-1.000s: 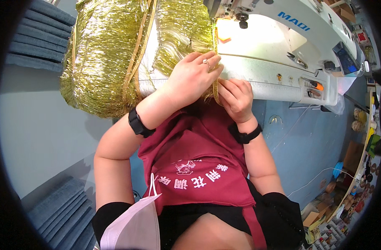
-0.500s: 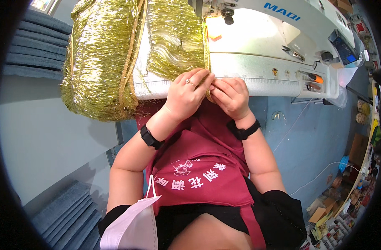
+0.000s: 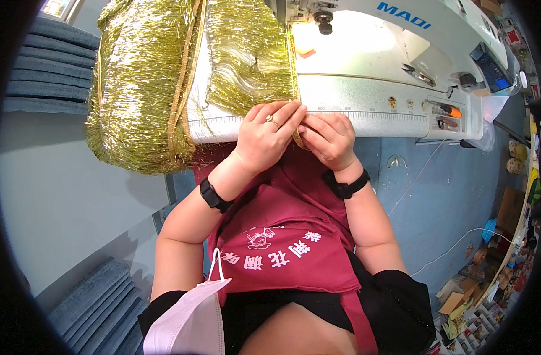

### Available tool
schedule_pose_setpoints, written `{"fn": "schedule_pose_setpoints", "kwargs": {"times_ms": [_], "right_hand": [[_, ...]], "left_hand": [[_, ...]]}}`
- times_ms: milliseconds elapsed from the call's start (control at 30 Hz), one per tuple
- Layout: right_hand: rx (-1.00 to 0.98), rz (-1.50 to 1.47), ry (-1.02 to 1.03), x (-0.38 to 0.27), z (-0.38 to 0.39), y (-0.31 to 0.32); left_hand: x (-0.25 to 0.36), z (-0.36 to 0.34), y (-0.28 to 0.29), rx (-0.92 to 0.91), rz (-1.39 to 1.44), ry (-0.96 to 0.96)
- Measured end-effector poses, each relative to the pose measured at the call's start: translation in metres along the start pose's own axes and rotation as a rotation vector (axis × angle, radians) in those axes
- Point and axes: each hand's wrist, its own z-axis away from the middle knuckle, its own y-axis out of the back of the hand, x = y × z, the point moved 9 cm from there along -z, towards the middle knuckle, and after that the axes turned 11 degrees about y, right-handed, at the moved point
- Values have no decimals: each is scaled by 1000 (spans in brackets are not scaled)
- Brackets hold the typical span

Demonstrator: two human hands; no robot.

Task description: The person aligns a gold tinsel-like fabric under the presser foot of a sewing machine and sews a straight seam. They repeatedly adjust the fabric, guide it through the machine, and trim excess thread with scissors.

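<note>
A heap of shiny gold fringe trim [image 3: 146, 89] lies over the left part of a white sewing machine bed [image 3: 365, 106]. A narrow gold band of it runs down the bed's front edge between my hands. My left hand [image 3: 267, 135], with a ring on one finger, pinches that band at the edge. Touching it from the right, my right hand [image 3: 331, 139] grips the same band with curled fingers. Both wrists carry black bands. The needle area [image 3: 322, 18] is at the top, beyond my hands.
The white sewing machine body [image 3: 436, 29] with a control panel [image 3: 492, 65] stretches to the right. Stacks of grey-blue cloth pieces [image 3: 49, 65] lie at the upper left and lower left. A pink face mask [image 3: 188, 319] hangs at my chest. Clutter lines the blue floor at right.
The view has shifted so the machine and fringe sit higher in the picture. Both hands stay together on the gold band at the bed's front edge, having slid slightly toward me.
</note>
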Motion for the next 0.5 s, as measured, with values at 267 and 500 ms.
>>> {"fn": "schedule_pose_setpoints", "kwargs": {"times_ms": [267, 500], "right_hand": [[-13, -28, -6, 0, -1, 1], [-90, -39, -5, -3, -14, 4]], "left_hand": [[-1, 0, 0, -9, 10, 23], [1, -4, 3, 11, -30, 22]]}}
